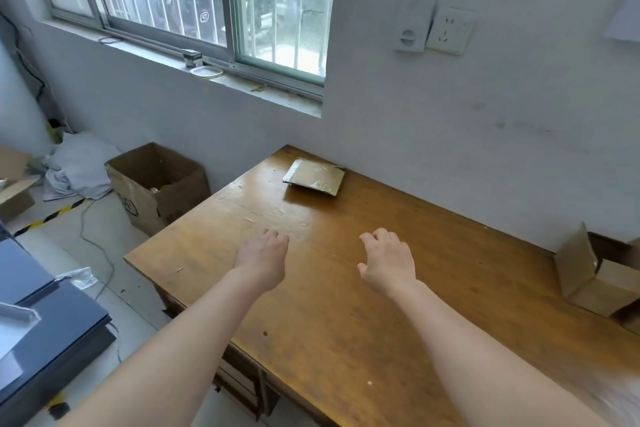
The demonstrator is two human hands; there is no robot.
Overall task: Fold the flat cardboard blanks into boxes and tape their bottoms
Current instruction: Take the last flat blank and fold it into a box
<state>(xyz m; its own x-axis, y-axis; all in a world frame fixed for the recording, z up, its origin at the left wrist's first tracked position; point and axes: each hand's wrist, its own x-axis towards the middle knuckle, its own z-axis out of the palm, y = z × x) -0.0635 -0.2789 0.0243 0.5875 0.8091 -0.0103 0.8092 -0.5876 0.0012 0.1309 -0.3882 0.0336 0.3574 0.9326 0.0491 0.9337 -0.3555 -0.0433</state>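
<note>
A flat brown cardboard blank (314, 177) lies on the far part of the brown wooden desk (346, 322), close to the grey wall (450, 114) and near the desk's far left corner. Its long axis runs roughly along the wall edge of the desk, left to right, with the right end a little farther from the camera. It lies flat and thin. Glossy strips of clear tape catch the light across its left end and near its front edge. Its far right corner looks slightly lifted, though this is hard to make out.

Both hands are held out palm down over the middle of the desk, well short of the blank and apart from each other. The left hand (263, 258) has its fingers loosely curled downward, and its grip holds nothing. The right hand (388, 262) is the same, fingers bent and slightly spread, thumb out to the side, grip empty. Whether the fingertips touch the wood cannot be told.

At the desk's right end a light-brown cardboard box (588, 274) stands with one flap raised, partly cut off by the frame edge. On the floor just left of the desk stands a larger open brown carton (156, 184).
</note>
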